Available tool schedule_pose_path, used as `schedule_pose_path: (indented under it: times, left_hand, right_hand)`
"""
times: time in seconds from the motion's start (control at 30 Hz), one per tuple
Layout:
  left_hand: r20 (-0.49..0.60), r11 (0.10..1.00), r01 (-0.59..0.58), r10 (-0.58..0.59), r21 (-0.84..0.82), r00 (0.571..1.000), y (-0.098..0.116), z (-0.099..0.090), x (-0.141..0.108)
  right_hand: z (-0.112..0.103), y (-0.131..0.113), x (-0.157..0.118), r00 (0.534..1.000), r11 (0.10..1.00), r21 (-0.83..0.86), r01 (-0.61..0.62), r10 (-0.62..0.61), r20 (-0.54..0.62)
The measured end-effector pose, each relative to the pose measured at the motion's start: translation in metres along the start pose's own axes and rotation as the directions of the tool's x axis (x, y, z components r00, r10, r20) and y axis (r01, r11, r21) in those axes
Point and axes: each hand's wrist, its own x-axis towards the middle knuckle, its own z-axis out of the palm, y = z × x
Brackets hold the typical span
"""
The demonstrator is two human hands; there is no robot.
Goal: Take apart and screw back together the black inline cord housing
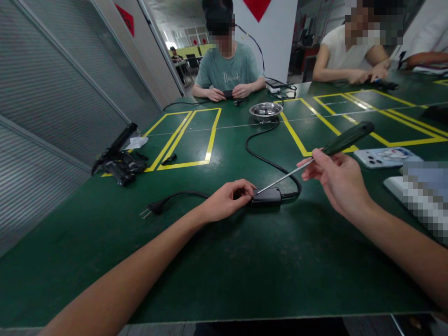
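A black power adapter (267, 196) lies on the green table in front of me. Its plug cord (185, 192) leaves on the left, ending in a two-pin plug (156, 207); a thicker cable (268, 162) curves away from its right end. My left hand (231, 199) is closed on the adapter's left end, fingertips bent over it. In my right hand (338, 179) is a screwdriver (348, 138) with a dark green handle, gripped between thumb and fingers near the base of the shaft. The slanting metal shaft reaches the adapter's left part, its tip close to my left fingertips.
Beyond the adapter stands a metal bowl (266, 111) with small parts inside. Black items in plastic (121, 163) lie at the left, a small black piece (169, 159) nearer. A phone (387, 157) rests at the right. Yellow tape (210, 151) marks the table. Co-workers sit across it.
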Motion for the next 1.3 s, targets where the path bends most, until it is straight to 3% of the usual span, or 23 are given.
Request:
schedule_pose_path:
  times: [0.17,0.3,0.4,0.53,0.67,0.87,0.93,1.03,1.2,1.3]
  left_hand:
    - [-0.024,0.997,-0.026,0.027,0.069,0.999,0.001,0.002,-0.002]
    - [-0.101,0.917,-0.074,0.123,0.393,0.987,0.009,0.015,-0.008]
    - [-0.049,0.783,-0.167,0.244,0.599,0.968,0.016,0.028,-0.010]
    - [0.002,0.730,-0.216,0.282,0.648,0.959,0.013,0.037,-0.005]
    - [0.000,0.739,-0.209,0.272,0.641,0.962,0.008,0.033,-0.001]
    - [0.038,0.760,-0.220,0.250,0.612,0.968,0.006,0.025,-0.005]
    - [0.027,0.743,-0.211,0.252,0.635,0.967,0.004,0.020,-0.005]
    - [-0.079,0.714,-0.122,0.241,0.690,0.967,-0.001,0.000,-0.005]
    - [-0.332,0.623,0.169,0.155,0.764,0.930,-0.026,-0.058,-0.008]
    - [-0.360,0.568,0.261,0.068,0.780,0.930,-0.052,-0.091,-0.013]
  right_hand:
    - [-0.013,0.002,0.016,0.993,0.999,-0.044,0.001,-0.006,-0.119]
    - [-0.020,0.009,0.021,0.994,0.930,-0.361,-0.069,0.033,-0.104]
    - [-0.022,0.016,0.021,0.995,0.764,-0.638,-0.091,0.096,-0.027]
    - [-0.022,0.024,0.023,0.972,0.482,-0.876,-0.013,0.211,0.102]
    - [-0.025,0.029,0.026,0.952,0.278,-0.957,0.088,0.258,0.162]
    - [-0.034,0.027,0.028,0.959,0.115,-0.987,0.111,0.249,0.137]
    - [-0.035,0.026,0.027,0.965,0.099,-0.990,0.102,0.233,0.123]
    - [-0.035,0.024,0.027,0.970,0.072,-0.995,0.073,0.229,0.088]
    - [-0.033,0.021,0.026,0.961,0.065,-0.997,0.045,0.269,0.061]
    - [-0.033,0.021,0.026,0.961,0.056,-0.997,0.057,0.267,0.070]
